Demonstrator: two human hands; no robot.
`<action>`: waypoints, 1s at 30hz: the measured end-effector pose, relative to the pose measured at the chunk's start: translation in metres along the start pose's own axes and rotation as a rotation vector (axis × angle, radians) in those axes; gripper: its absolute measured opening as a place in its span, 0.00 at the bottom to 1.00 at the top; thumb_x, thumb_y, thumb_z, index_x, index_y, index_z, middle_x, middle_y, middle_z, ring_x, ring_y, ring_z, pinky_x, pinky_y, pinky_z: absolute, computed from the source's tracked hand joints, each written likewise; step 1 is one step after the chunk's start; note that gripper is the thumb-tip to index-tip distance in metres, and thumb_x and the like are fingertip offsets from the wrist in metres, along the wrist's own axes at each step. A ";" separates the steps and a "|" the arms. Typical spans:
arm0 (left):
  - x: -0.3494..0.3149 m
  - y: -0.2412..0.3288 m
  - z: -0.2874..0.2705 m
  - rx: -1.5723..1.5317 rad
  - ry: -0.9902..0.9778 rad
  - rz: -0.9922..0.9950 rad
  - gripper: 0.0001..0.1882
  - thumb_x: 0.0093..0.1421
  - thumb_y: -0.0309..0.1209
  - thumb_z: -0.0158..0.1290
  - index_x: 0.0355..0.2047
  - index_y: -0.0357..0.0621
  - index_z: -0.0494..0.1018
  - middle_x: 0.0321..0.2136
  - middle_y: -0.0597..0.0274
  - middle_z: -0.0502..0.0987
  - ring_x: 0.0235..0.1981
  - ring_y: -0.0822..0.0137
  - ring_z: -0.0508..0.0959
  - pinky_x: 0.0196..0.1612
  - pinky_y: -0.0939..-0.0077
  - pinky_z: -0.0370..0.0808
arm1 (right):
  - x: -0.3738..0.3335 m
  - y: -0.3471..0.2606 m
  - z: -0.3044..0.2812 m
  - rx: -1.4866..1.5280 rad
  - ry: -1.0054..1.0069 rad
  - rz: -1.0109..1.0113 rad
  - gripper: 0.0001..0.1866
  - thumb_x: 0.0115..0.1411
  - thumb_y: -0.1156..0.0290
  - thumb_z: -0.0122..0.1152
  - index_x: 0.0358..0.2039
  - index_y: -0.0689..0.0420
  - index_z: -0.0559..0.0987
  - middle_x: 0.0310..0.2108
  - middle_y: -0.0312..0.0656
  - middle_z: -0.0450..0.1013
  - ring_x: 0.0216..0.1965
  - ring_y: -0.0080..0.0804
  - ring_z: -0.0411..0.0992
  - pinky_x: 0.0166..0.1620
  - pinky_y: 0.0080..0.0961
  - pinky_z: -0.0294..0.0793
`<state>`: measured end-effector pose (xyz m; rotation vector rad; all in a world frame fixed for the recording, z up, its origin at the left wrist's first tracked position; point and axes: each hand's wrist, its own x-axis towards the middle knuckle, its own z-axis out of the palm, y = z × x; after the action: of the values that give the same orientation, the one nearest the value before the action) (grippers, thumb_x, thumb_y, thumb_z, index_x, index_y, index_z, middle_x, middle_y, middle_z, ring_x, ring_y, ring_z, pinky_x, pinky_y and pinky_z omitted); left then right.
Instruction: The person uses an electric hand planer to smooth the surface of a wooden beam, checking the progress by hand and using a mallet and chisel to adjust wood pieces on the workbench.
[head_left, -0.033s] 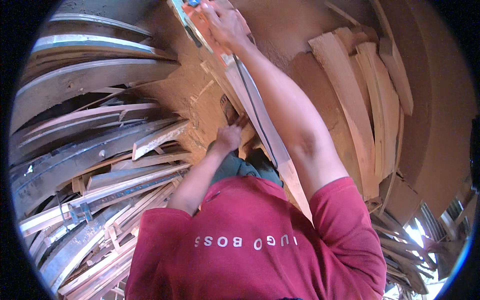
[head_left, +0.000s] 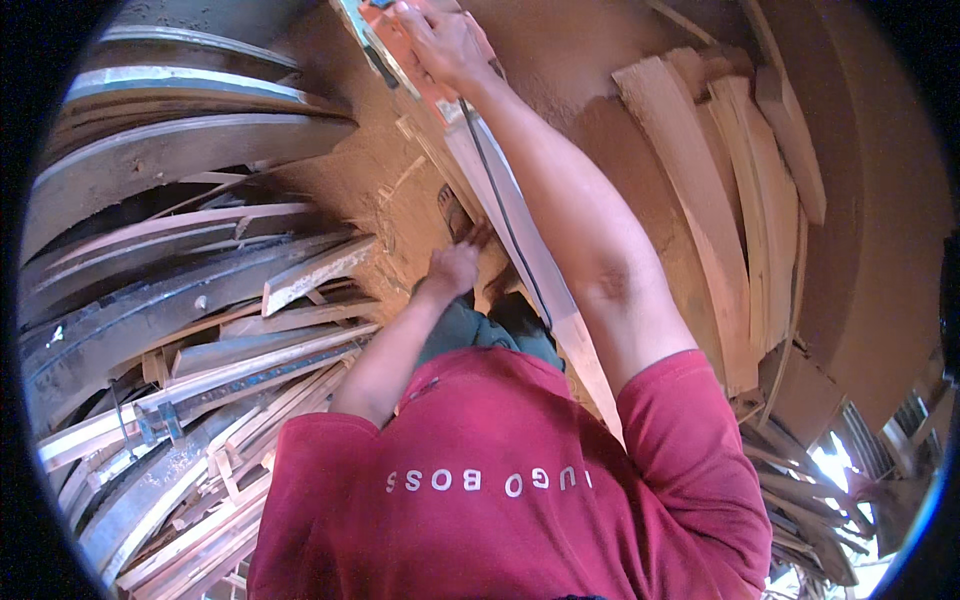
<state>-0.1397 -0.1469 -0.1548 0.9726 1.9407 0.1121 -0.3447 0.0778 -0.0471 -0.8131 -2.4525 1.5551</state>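
Observation:
My right arm stretches far forward, and its hand [head_left: 452,48] is closed over the top of an orange electric planer [head_left: 428,88] with a blue knob at its front. The planer lies along a long pale plank [head_left: 578,350] that runs from the far middle back past my right side. From the tool a black cord [head_left: 508,222] trails over the plank towards me. Low beside the plank's left edge is my left hand [head_left: 455,268], its fingers stretched out towards that edge. Shadow hides whether the fingertips touch the wood.
Stacked boards and beams [head_left: 180,255] fill the left side, their ends pointing inward. On the right, several wide planks [head_left: 690,190] lean or lie together. Sawdust covers the ground [head_left: 400,225], and a sandalled foot [head_left: 454,212] shows beyond my left hand.

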 end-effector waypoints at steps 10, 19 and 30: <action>0.010 -0.023 0.074 -0.395 0.612 0.119 0.26 0.60 0.31 0.47 0.60 0.43 0.65 0.58 0.46 0.69 0.51 0.40 0.73 0.52 0.56 0.74 | -0.309 0.071 -0.160 -0.115 0.033 0.147 0.24 0.55 0.55 0.69 0.40 0.64 0.81 0.28 0.39 0.78 0.31 0.28 0.76 0.37 0.27 0.76; 0.043 0.081 0.232 -2.513 -0.437 -0.383 0.28 0.71 0.51 0.29 0.47 0.47 0.73 0.41 0.53 0.78 0.44 0.51 0.78 0.48 0.43 0.76 | -0.582 0.141 -0.291 -0.237 0.267 0.634 0.22 0.57 0.57 0.68 0.38 0.66 0.78 0.31 0.44 0.76 0.32 0.25 0.70 0.35 0.29 0.72; -0.083 0.175 0.075 -2.949 0.272 -0.050 0.37 0.68 0.52 0.43 0.60 0.27 0.57 0.59 0.33 0.60 0.57 0.47 0.69 0.60 0.51 0.71 | -0.638 0.211 -0.321 -0.007 0.490 0.436 0.18 0.63 0.58 0.64 0.24 0.58 0.75 0.15 0.32 0.67 0.14 0.19 0.65 0.17 0.20 0.62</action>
<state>0.0418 -0.1051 -0.0621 -1.1414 0.1929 2.1009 0.3964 0.0834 0.0296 -1.5936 -2.0109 1.2482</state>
